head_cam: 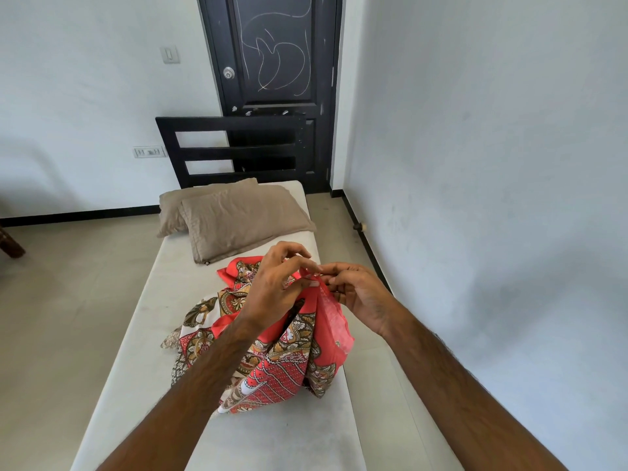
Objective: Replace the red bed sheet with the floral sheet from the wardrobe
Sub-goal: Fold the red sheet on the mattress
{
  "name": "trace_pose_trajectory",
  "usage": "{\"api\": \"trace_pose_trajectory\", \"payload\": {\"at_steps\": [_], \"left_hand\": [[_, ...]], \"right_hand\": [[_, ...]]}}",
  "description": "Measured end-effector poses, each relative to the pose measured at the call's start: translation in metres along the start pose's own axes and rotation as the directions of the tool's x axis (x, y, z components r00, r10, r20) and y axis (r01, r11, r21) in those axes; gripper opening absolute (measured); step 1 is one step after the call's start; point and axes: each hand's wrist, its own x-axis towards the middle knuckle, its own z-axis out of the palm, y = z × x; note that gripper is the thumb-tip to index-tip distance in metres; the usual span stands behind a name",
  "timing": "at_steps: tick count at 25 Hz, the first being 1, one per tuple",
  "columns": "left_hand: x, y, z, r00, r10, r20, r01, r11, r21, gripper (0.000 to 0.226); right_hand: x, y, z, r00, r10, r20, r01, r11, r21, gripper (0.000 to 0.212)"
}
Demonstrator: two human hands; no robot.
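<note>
While both forearms reach in from the bottom of the view, the left hand [272,287] and the right hand [360,297] meet above the middle of the bed, their fingers [307,263] pinched together on one raised edge of the red patterned sheet [285,365]. The two grips lie almost touching, side by side, so neither hand is clearly nearer the cloth; both clamp the same hem. From that pinch the sheet hangs straight down and spills toward the left hand's side, where a crumpled heap rests on the bare mattress [289,436]. The mattress runs lengthwise away from the person, and the sheet's bulk lies below and slightly left of the fingers (its true long edge cannot be read from the bunching). Judged from this, spreading calls for the hands to draw apart along the hem. Beyond the heap lie two beige pillows [238,219], then the dark headboard [234,151] and the black door [275,62].
</note>
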Motion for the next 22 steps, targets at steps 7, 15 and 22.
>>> {"api": "trace_pose_trajectory", "payload": {"at_steps": [7, 15, 22], "left_hand": [[0.005, -0.009, -0.007, 0.994, 0.042, 0.104, -0.051, 0.995, 0.082, 0.017], [-0.004, 0.005, 0.009, 0.973, 0.218, -0.074, -0.196, 0.952, 0.235, 0.008], [-0.008, 0.005, 0.008, 0.99, -0.012, -0.144, 0.002, 0.998, -0.067, 0.009]], "right_hand": [[0.0, -0.002, -0.001, 0.999, 0.038, 0.003, -0.038, 0.998, 0.056, 0.03], [0.005, -0.002, 0.017, 0.972, 0.231, -0.05, -0.225, 0.969, 0.099, 0.015], [0.017, -0.001, 0.018, 0.991, 0.126, -0.052, -0.12, 0.987, 0.106, 0.011]]}}
